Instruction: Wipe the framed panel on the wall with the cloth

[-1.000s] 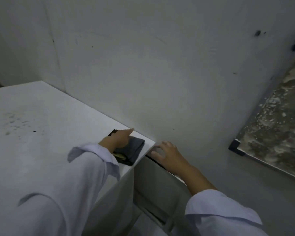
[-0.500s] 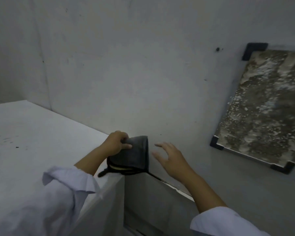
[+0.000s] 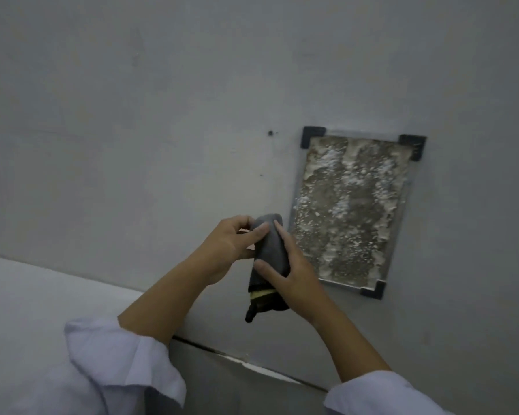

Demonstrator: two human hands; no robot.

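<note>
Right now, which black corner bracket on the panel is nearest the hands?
The bottom-right bracket, just right of the right hand. The two top ones sit higher up; the bottom-left corner is hidden.

So both hands are up in front of the wall (image 3: 162,115), holding a folded dark grey cloth (image 3: 271,250) between them. The left hand (image 3: 231,244) is on the cloth's left side near the top, the right hand (image 3: 294,271) wraps it from the right, lower down. Just right of the cloth, the rectangular speckled panel with black corner brackets (image 3: 351,211) hangs on the wall. A flat white countertop (image 3: 42,295) sits lower left, butting against the wall.
</note>
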